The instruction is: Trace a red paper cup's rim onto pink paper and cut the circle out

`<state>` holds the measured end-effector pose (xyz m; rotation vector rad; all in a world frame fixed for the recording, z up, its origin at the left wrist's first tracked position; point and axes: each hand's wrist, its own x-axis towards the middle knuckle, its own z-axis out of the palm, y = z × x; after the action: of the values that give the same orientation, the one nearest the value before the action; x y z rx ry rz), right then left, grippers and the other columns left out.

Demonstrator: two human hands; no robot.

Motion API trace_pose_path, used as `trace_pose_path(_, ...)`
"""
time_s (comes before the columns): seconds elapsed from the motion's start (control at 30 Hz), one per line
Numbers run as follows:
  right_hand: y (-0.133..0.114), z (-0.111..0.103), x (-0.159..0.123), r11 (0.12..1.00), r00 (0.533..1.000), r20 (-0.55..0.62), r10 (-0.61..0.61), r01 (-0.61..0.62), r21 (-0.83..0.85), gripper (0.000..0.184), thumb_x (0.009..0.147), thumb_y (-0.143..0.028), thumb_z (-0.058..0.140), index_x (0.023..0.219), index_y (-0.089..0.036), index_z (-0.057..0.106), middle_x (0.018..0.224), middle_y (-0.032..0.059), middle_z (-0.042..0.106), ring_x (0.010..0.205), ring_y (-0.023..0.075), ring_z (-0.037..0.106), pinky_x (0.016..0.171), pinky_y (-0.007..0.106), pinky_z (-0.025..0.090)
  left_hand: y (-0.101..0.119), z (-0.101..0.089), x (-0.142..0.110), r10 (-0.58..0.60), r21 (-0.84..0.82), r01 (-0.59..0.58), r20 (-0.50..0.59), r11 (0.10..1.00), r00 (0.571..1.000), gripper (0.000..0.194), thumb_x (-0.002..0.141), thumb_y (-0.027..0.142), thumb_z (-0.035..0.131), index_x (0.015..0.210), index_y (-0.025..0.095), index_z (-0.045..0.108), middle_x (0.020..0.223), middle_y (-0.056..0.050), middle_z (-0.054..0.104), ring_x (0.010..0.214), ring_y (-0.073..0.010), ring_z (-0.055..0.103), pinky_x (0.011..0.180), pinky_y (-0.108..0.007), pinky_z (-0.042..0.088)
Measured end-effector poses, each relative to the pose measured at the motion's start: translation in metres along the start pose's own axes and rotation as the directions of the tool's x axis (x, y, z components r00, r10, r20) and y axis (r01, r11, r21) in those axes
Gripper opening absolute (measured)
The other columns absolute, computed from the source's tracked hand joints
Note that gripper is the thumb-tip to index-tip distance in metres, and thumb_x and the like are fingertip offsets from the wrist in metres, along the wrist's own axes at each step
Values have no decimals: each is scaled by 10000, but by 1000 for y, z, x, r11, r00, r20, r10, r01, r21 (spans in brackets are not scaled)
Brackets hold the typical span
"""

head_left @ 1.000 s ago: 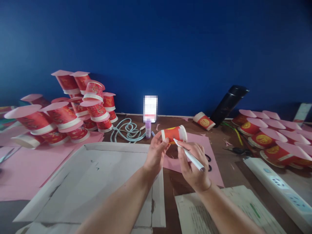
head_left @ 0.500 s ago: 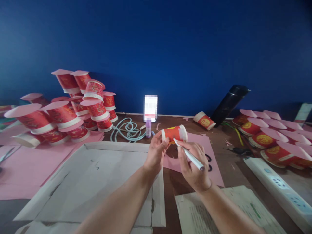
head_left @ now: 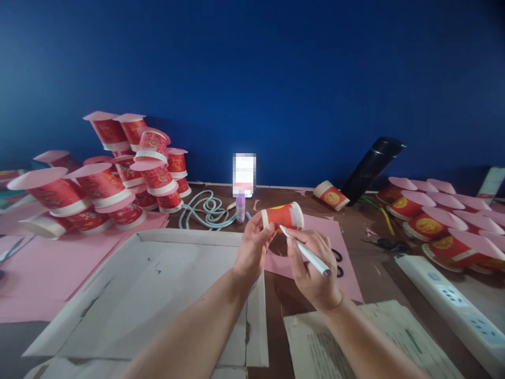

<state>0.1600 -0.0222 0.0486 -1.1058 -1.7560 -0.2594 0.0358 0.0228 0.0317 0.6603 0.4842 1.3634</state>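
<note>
While holding a red cup [head_left: 280,216] on its side above the desk [head_left: 357,226], apparently working on its wall with a white pen [head_left: 311,258]. Next, likely needing a steady cup and a light, controlled touch. Gripping the cup's left end with the left hand's [head_left: 252,247] fingers, closed around it; pinching the pen with the right hand's [head_left: 317,284] fingers, bunched near the tip. Cannot tell whether touching or just short of the cup. Below, see a pink sheet [head_left: 349,273] lying flat.
</note>
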Motion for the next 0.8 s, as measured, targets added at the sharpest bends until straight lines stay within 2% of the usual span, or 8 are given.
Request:
trace_pose_path(0.17,0,1,0,1000,1000,3,6,-6,-2,203,885,-164,563,1073,-209,624,939,56,716,862,190,660,822,362,471,1,2,0,-5,-2,5,-9,1000,1000,520,721,299,785,1192,228,576,1186,-86,657,1175,-254,581,1074,-432,360)
trace_pose_path(0.8,-2,0,2,1000,1000,-29,4,-4,-3,209,875,-138,568,1061,-213,627,933,50,718,852,186,664,824,360,468,1,0,0,-20,8,20,-20,1000,1000,485,743,315,766,1187,243,584,1176,-73,664,1121,-224,607,1062,-418,361)
